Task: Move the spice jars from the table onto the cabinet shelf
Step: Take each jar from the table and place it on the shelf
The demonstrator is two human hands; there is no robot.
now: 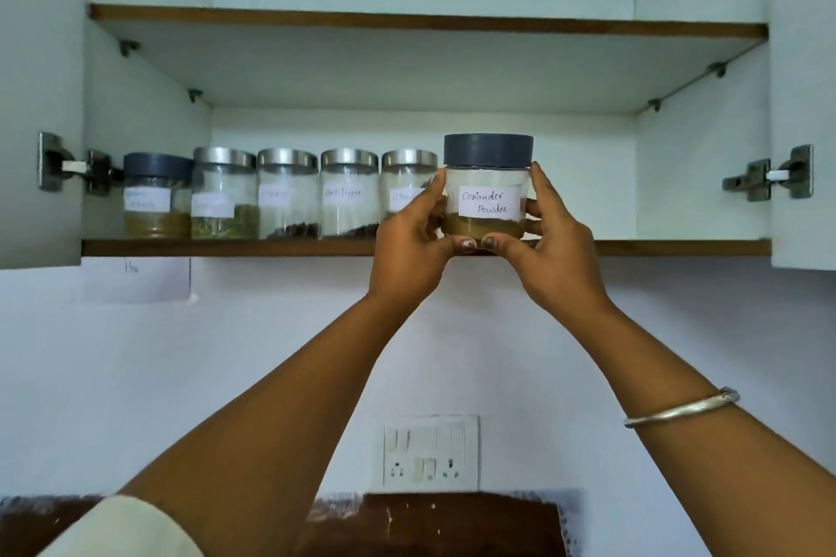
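I hold a clear jar (487, 190) with a dark grey lid and a label reading "Coriander Powder" at the front edge of the lower cabinet shelf (226, 247). My left hand (414, 235) grips its left side and my right hand (549, 240) grips its right side, with both thumbs under its base. Whether the jar rests on the shelf I cannot tell. To its left, several labelled spice jars stand in a row on the shelf: one with a grey lid (156, 197) at the far left, then steel-lidded ones (287, 194).
The cabinet doors stand open on both sides, with hinges (769, 179) at shelf height. An upper shelf (429, 25) spans above. The shelf right of the held jar is bare. Below, a wall socket plate (429, 452) and a brown table edge (452, 520) show.
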